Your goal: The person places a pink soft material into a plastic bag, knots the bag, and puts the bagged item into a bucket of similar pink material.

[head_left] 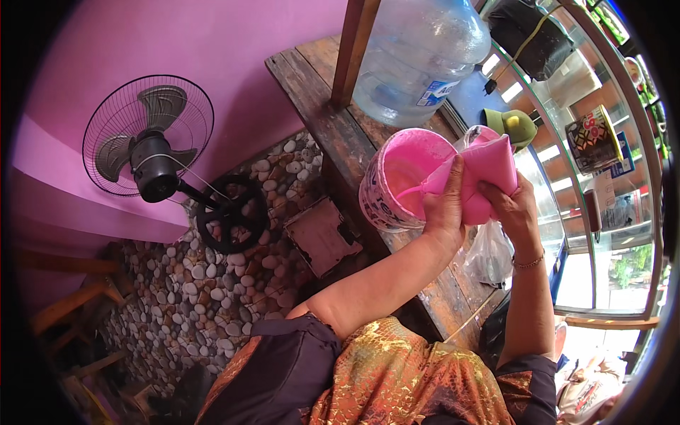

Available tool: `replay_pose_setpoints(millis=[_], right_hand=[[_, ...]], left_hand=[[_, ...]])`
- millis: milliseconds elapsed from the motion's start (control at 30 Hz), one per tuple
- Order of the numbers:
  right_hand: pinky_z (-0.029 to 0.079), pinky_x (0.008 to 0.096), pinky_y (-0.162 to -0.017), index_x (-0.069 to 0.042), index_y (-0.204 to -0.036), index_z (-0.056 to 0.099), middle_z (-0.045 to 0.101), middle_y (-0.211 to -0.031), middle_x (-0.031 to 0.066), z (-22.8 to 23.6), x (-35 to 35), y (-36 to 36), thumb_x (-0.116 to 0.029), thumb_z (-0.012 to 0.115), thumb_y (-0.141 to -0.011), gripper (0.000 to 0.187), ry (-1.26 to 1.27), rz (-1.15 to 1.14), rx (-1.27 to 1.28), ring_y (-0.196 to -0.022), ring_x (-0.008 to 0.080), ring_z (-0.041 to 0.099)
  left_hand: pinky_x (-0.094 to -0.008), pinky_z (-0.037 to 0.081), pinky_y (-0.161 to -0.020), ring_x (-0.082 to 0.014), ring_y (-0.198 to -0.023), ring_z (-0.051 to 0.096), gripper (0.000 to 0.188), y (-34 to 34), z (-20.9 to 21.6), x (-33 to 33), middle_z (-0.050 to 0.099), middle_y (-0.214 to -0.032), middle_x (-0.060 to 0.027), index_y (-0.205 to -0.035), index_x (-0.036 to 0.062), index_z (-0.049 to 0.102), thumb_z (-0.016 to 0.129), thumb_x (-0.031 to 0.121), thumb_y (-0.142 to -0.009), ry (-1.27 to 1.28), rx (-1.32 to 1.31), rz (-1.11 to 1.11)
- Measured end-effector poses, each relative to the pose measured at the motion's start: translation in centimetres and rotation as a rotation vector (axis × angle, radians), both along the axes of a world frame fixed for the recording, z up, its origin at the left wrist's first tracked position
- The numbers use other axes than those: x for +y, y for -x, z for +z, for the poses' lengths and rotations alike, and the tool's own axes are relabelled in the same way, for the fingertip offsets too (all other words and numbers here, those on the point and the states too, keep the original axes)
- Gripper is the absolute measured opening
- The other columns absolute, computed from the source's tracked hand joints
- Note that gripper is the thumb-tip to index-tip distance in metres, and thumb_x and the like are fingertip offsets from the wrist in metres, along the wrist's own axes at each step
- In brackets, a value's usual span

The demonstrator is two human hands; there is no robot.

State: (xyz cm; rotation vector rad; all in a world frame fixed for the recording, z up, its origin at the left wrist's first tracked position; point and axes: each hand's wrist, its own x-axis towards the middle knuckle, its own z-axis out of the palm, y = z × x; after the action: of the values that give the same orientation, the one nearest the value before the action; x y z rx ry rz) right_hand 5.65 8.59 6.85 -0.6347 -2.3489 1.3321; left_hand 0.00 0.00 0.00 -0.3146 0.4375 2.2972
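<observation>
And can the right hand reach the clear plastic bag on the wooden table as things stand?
Probably not without letting go: the right hand grips the pink pouch, although the clear plastic bag on the wooden table looks close by.

Left hand (444,210) and right hand (513,204) grip pink pouch (493,164), tipped toward bucket (375,202); clear jug (418,67) near bucket.

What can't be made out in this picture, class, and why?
In the head view:
Jug: partly cut off by the upper edge.
Bucket: right side hidden by left hand and bag.
Left hand: some fingers behind the bag.
Right hand: some fingertips, likewise.
</observation>
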Motion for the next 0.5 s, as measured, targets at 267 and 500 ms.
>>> replay_pose_setpoints(millis=[267,500], right_hand=[[0.045,0.0208,-0.051,0.002,-0.102,0.063,0.064,-0.081,0.003,0.2,-0.5,0.8,-0.007,0.066,-0.083,0.021,0.081,0.006,-0.004,-0.062,0.0066,0.058],[0.05,0.0218,-0.066,0.001,-0.108,0.063,0.066,-0.092,0.0034,0.9,-0.6,0.7,-0.004,0.064,-0.084,0.025,0.097,0.04,0.001,-0.08,0.008,0.062]], left_hand=[[-0.032,0.05,-0.091,-0.0157,-0.104,0.058,0.06,0.8,0.7,-0.7,0.06,-0.114,-0.0035,-0.123,0.0068,0.055,0.073,0.045,-0.08,-0.015,-0.003,-0.012],[-0.0284,0.055,-0.074,-0.0138,-0.091,0.063,0.049,0.8,1.7,-1.0,0.064,-0.106,-0.0051,-0.113,0.0031,0.061,0.074,0.038,-0.082,-0.028,-0.059,0.008]])
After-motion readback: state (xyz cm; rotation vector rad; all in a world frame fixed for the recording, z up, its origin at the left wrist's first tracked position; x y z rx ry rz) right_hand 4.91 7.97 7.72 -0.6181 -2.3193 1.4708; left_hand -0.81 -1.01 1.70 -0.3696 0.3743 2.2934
